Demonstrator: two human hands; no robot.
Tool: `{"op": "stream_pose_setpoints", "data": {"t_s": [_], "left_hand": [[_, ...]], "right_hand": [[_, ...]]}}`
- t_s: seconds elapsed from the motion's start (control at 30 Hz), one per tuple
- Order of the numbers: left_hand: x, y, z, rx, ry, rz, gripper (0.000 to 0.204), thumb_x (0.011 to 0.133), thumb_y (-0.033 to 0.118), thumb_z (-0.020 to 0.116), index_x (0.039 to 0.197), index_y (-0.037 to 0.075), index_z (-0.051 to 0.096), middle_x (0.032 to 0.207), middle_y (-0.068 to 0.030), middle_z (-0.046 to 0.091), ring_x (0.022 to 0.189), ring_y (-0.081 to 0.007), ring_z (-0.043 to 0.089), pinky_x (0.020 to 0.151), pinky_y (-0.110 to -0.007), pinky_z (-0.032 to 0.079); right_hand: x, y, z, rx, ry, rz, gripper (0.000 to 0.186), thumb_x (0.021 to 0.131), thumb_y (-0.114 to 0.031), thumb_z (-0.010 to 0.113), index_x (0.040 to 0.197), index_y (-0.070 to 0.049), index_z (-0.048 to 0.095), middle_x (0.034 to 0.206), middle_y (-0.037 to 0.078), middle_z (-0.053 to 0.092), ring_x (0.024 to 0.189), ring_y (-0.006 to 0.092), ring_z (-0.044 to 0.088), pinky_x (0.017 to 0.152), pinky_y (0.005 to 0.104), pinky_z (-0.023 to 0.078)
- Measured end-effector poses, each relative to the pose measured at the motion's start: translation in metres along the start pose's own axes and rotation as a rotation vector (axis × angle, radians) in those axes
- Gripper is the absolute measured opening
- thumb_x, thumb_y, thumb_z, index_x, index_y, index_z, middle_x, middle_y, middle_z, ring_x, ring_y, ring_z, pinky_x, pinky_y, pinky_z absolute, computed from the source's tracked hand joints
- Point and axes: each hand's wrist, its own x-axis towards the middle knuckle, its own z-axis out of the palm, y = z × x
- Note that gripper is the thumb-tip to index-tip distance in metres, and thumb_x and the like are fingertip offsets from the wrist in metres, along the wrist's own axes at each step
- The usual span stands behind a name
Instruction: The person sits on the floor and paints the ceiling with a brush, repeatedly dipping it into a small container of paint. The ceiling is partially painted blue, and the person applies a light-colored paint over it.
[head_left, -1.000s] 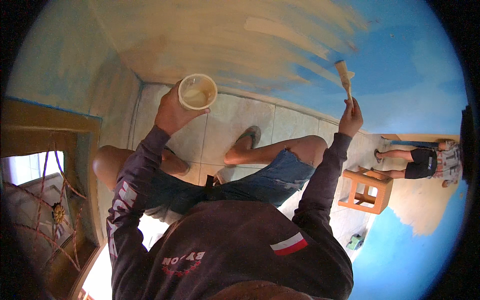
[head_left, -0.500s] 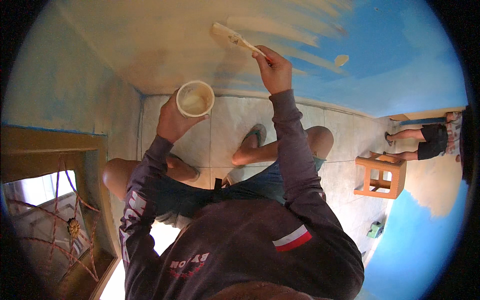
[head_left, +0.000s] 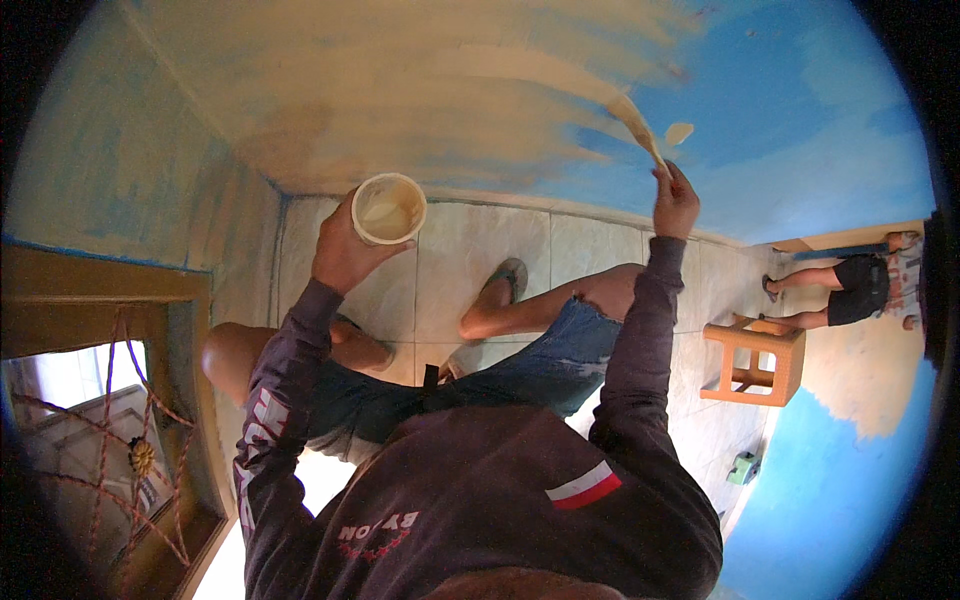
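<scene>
Paintbrush [head_left: 639, 133] juts forward from closed right hand [head_left: 677, 203]; left hand [head_left: 345, 246] curls around cup [head_left: 389, 210].

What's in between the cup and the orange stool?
In the head view, between the cup and the orange stool lie floor tiles, a sandalled foot, the bent right knee and the right sleeve.

Orange stool [head_left: 786, 368], person [head_left: 860, 286] nr it, sm. green obj. [head_left: 743, 468], poss. box

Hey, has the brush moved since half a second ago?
Yes, rightward: the brush was well left of the pale blob on the wall, and is now close beside it, on its left.
</scene>
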Motion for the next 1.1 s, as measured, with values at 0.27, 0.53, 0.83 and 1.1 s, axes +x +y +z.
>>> {"op": "stream_pose_setpoints", "data": {"t_s": [0.27,0.53,0.83,1.1], "left_hand": [[0.001,0.000,0.001,-0.007,-0.003,-0.021,0.081,0.061,0.030,0.095,0.127,0.003,0.057,0.120,-0.0143,0.068,0.111,-0.0279,0.066,0.094,-0.039,0.054],[0.001,0.007,0.002,0.030,-0.005,0.011,0.081,0.062,0.031,0.095,0.127,0.004,0.056,0.117,-0.0149,0.069,0.108,-0.0284,0.068,0.089,-0.040,0.055],[0.002,-0.001,0.001,0.041,0.025,0.032,0.081,0.061,0.031,0.095,0.126,0.002,0.056,0.116,-0.0152,0.069,0.107,-0.0288,0.068,0.089,-0.039,0.056],[0.001,0.005,0.003,0.046,-0.001,0.020,0.081,0.061,0.032,0.095,0.126,0.003,0.056,0.116,-0.0155,0.069,0.106,-0.0297,0.068,0.089,-0.039,0.055]], "right_hand": [[-0.024,0.006,-0.036,0.012,0.157,0.034,0.028,0.098,-0.017,0.061,0.119,0.000,0.069,0.092,0.009,0.076,0.084,0.0124,0.068,0.075,0.0285,0.052],[-0.048,-0.143,0.087,0.237,-0.242,-0.103,0.023,0.094,-0.015,0.068,0.114,-0.003,0.072,0.084,0.007,0.074,0.071,0.0058,0.058,0.063,0.0235,0.048],[-0.014,-0.163,0.125,0.317,-0.182,-0.157,0.024,0.090,-0.021,0.070,0.109,-0.008,0.074,0.087,0.017,0.073,0.074,0.0230,0.072,0.066,0.0334,0.054],[0.019,-0.070,0.024,0.153,-0.059,-0.037,0.026,0.093,-0.020,0.067,0.112,-0.003,0.073,0.089,0.011,0.076,0.083,0.0153,0.072,0.075,0.0303,0.054]]}}
